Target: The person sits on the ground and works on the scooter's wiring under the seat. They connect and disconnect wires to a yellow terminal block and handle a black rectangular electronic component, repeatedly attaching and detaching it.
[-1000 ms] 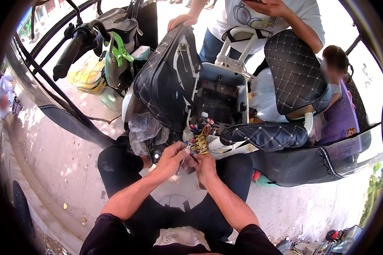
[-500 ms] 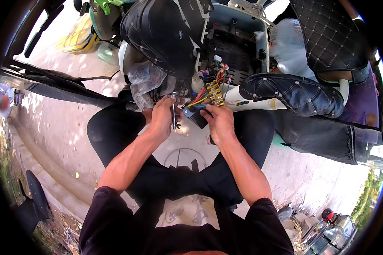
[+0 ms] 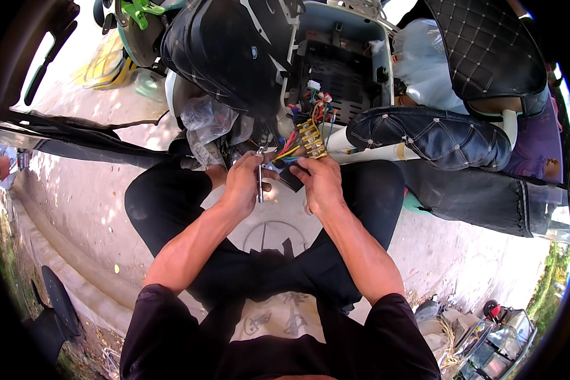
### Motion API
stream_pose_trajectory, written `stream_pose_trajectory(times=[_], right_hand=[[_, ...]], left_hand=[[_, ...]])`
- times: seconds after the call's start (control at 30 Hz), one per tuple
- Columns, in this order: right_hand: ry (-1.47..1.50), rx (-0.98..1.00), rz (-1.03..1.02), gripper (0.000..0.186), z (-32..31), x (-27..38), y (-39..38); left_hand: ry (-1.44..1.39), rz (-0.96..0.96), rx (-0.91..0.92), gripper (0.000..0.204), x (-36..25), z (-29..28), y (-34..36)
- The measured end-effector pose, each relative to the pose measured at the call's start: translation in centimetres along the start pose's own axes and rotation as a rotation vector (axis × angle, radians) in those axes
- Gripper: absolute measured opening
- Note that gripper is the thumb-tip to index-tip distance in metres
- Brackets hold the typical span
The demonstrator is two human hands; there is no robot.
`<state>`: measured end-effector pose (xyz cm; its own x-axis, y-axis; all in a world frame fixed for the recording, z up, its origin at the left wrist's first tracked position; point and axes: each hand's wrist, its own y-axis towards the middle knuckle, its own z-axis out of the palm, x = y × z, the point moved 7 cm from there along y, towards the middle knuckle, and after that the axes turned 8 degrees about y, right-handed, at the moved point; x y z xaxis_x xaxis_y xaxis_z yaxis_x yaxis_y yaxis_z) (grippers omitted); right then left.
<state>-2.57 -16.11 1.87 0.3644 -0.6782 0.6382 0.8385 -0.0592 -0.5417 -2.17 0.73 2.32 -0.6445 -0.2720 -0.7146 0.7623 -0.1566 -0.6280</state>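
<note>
My left hand [image 3: 239, 179] is closed round a slim silver rod-shaped tool [image 3: 260, 180], held upright in the picture; it looks like a socket wrench. Its fingers reach toward a small black box [image 3: 291, 180] with a bluish end, from which red, yellow and blue wires run. My right hand [image 3: 323, 182] has its fingers bent at the lower end of a yellow terminal block [image 3: 310, 137] with metal contacts, apparently gripping it. Those fingertips also lie beside the black box, and part of their contact is hidden. A bundle of coloured wires with a white connector [image 3: 313, 85] rises behind the block.
An open pale-rimmed compartment [image 3: 388, 47] with a black slotted floor lies ahead. Left of it stands a black padded seat [image 3: 218, 60], with clear plastic bags [image 3: 207, 118] below. A padded black armrest [image 3: 424, 136] runs rightward. Loose parts [image 3: 491, 342] lie at lower right.
The vehicle parts have shifted slightly left in view. My right hand has moved slightly left, and the silver tool sits a little lower, still in my left hand.
</note>
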Motion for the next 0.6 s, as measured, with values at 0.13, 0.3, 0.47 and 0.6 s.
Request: stream_pose_trajectory(times=[0.13,0.3,0.47,0.6], right_hand=[[0.009,-0.028,0.006,0.017,-0.1,0.0,-0.2],[-0.012,0.002,0.032,0.017,-0.1,-0.2,-0.1],[-0.002,-0.022,-0.004,0.014,0.4,0.4,-0.4],[-0.003,-0.021,-0.012,0.015,-0.2,0.0,-0.1]], left_hand=[[-0.012,0.082,0.061,0.015,-0.5,1.5,-1.3],[0.011,0.063,0.083,0.013,-0.4,2.9,-1.3],[-0.015,0.06,0.106,0.011,-0.5,3.1,-1.8],[-0.044,0.106,0.112,0.011,-1.0,2.9,-2.1]])
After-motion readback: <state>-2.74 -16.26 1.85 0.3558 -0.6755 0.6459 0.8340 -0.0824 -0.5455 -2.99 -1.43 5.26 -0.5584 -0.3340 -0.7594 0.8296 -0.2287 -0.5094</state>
